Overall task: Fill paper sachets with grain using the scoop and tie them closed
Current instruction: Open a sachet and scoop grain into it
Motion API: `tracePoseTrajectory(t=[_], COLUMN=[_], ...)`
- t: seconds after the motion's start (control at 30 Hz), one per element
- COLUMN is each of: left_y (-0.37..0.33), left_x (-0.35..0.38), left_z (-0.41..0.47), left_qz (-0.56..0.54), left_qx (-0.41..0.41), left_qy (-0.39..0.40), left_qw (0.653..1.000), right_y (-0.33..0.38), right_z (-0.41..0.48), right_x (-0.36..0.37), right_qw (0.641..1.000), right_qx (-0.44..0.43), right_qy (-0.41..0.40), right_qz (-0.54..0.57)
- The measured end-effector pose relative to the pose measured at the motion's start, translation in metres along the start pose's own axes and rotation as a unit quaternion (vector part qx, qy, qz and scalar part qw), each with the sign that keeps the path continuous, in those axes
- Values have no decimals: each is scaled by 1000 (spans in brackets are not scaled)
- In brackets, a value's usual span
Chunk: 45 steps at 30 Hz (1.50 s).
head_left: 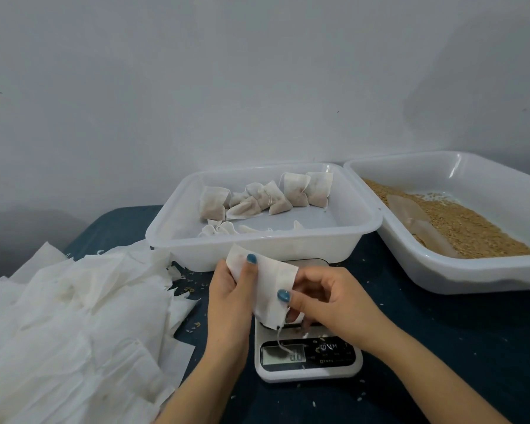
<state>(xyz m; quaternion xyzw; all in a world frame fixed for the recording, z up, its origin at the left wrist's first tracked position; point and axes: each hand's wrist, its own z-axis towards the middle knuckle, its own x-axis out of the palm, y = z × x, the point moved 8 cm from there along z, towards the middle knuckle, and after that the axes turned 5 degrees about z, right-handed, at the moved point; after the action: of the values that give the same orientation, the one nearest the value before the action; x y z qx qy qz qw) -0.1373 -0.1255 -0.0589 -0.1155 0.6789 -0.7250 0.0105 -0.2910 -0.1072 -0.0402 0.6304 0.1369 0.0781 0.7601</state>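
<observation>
Both hands on one empty paper sachet (270,280), held just above the digital scale (306,362) – left hand (230,298) pinching its upper edge under the thumb, right hand (328,298) pinching the lower corner, drawstring (279,336) dangling. The clear scoop (416,221) lies in the grain (471,224), right tray (441,270). Filled sachets (266,197) sit in the middle tray (257,249); an empty stack (74,316) lies left.

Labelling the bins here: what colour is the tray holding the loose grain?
White plastic; the grain tray shows clearly at the right of the head view.
</observation>
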Motion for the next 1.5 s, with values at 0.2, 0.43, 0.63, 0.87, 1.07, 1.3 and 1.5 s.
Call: tracePoseTrajectory(t=[0.2,0.43,0.63,0.87,1.07,1.3,1.5], left_y=[2,1,7,6,6,6,4], left_x=[5,12,11,13,13,12,11], left_z=[5,3,0,-2,-2,-3,-2], left_qz=[56,166,109,38,27,28,64], left_qx=[0,34,-2,-40,-48,-48,-25], left_qy=[67,120,123,140,139,139,127], left_qw=[996,978,986,989,989,989,989], right_y=[0,-2,-6,-4,-5,-6,-9], right_z=[1,2,2,2,2,2,3], right_x=[-29,-34,-35,-33,-34,-33,-36], right_qw=[993,991,990,992,992,992,989], right_qx=[30,37,51,47,44,39,42], right_qy=[-109,-121,-124,-95,-91,-80,-100], right_qz=[-25,-39,41,63,80,93,104])
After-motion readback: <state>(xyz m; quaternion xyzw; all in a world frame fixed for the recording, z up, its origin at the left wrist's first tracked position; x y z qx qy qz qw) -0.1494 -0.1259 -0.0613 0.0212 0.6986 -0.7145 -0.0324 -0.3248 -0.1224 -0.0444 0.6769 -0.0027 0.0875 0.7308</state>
